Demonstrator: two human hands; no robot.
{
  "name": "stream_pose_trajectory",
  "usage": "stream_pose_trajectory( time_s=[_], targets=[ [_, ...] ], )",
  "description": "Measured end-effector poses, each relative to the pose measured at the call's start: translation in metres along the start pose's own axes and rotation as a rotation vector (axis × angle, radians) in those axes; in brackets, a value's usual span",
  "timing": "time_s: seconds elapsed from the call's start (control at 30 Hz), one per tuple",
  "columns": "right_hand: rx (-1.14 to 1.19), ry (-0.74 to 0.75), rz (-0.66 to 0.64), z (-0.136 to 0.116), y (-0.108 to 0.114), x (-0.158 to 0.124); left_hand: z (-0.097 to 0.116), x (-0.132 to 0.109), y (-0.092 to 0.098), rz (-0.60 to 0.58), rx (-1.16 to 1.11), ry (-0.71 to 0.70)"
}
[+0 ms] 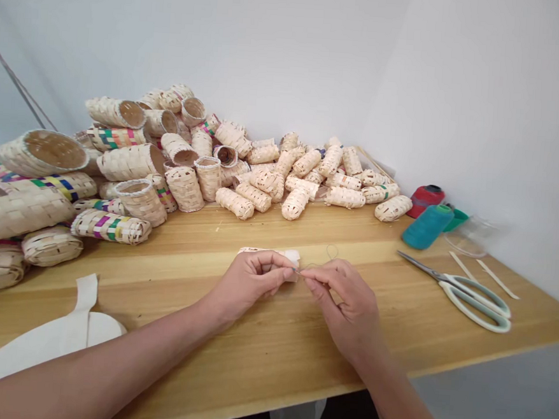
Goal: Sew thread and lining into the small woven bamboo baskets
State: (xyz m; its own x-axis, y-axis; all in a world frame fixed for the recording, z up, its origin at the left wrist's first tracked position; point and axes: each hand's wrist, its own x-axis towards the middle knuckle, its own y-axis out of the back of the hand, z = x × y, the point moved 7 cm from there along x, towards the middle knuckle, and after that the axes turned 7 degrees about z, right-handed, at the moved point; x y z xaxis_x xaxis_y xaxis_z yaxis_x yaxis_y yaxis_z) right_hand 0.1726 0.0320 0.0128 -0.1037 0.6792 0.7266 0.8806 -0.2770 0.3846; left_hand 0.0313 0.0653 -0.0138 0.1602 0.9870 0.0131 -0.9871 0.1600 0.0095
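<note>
Fingertip to fingertip, my two hands meet above the middle of the table. My left hand (258,277) is closed in a pinch on a thin, shiny needle (297,272), mostly hidden by the fingers. Close against it, my right hand (347,303) pinches a fine thread, whose loose loop (332,252) shows just beyond the knuckles. Exactly how the thread meets the needle is too small to tell. Behind my left hand lies a small pale woven piece (293,256) with a white end, partly covered by the hand.
Woven baskets (139,200) and small woven cylinders (294,203) are heaped along the wall. To the right are a teal thread cone (427,226), a red cone (426,199), scissors (474,298) and pale strips (497,279). A roll of white strip (45,340) lies front left.
</note>
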Motion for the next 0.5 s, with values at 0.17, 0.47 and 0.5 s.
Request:
stream_pose_trajectory(
  time_s=[0.17, 0.47, 0.5],
  targets=[
    [-0.004, -0.003, 0.002, 0.0005, 0.0001, 0.0, 0.0, -0.0009, -0.0002, 0.007, 0.021, 0.002],
    [0.0, -0.008, -0.008, 0.0004, -0.0001, 0.0004, -0.0023, -0.0008, -0.001, -0.01, 0.006, 0.021],
    [-0.002, -0.01, -0.009, 0.0003, -0.0001, 0.0005, -0.0025, -0.0007, -0.001, -0.013, 0.004, 0.023]
  ],
)
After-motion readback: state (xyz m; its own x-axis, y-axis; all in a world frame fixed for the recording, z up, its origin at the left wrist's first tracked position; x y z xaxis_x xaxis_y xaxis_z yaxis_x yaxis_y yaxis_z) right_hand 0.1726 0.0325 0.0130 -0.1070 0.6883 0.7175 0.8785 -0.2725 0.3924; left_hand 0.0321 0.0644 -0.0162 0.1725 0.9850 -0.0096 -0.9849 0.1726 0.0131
